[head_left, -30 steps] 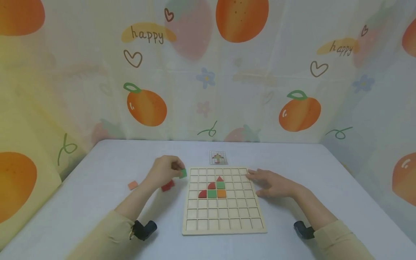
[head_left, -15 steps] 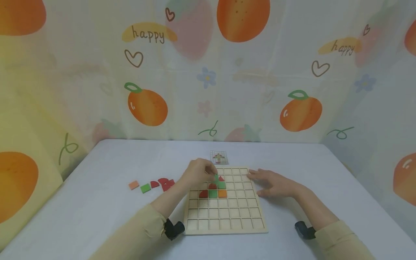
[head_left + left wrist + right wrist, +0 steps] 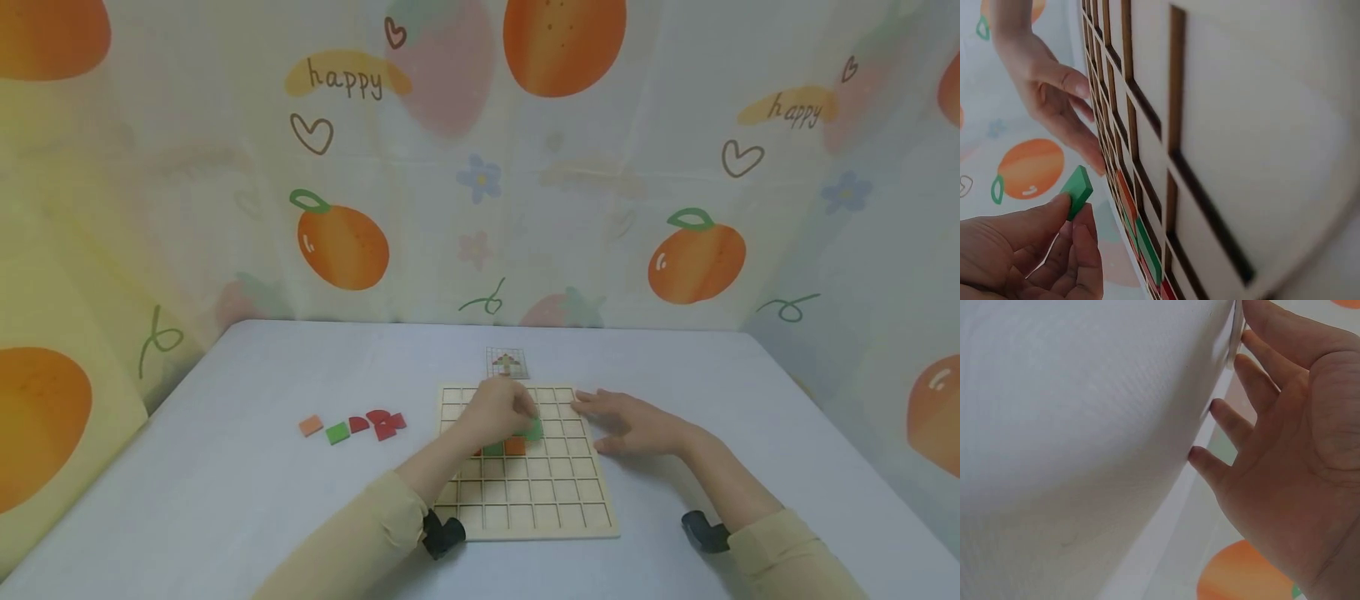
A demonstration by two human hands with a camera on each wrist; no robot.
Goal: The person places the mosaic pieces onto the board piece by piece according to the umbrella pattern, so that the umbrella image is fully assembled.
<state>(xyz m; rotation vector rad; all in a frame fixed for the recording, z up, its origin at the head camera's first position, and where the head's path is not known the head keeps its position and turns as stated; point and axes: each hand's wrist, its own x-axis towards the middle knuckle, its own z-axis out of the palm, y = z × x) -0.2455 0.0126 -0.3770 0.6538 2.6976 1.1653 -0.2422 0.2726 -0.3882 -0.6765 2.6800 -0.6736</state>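
Between thumb and fingers, my left hand (image 3: 497,410) pinches a green square tile (image 3: 1079,191), held tilted just above the wooden grid board (image 3: 525,517). In the left wrist view, an orange tile (image 3: 1126,192) and another green tile (image 3: 1148,249) lie in the board's cells. The head view has my left hand covering part of the laid tiles. My right hand (image 3: 637,423) rests at the board's right edge, fingers spread, fingertips touching the rim; it holds nothing, as the right wrist view also shows.
Left of the board lie loose pieces on the white table (image 3: 225,492): an orange tile (image 3: 311,426), a green tile (image 3: 337,432) and several red pieces (image 3: 380,422). Behind the board is a small picture card (image 3: 507,362). A fruit-print cloth (image 3: 585,183) hangs behind.
My left hand has carried the green tile rightward from the board's left edge to over its middle, past the laid pieces. The right hand has stayed at the board's edge.
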